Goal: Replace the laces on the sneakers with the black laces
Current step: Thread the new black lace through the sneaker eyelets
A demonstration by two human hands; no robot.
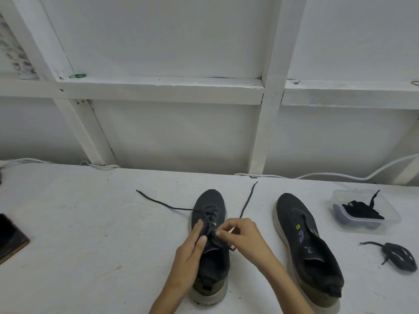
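Head view: a dark sneaker [209, 200] is seen toe-away at the middle of a white table [90, 223], its dark lace [163, 203] threaded through the eyelets and both ends trailed loose to either side. It is steadied by the left hand [192, 243], laid flat with straight fingers on the tongue, while a crossing of the lace is pinched between thumb and forefinger of the right hand [243, 234]. A second sneaker [301, 234] beside it is shown apparently laceless, with a bundled lace [394, 254] left nearby. Black laces [362, 210] are kept in a clear plastic tub [353, 193], so relacing is judged not yet begun.
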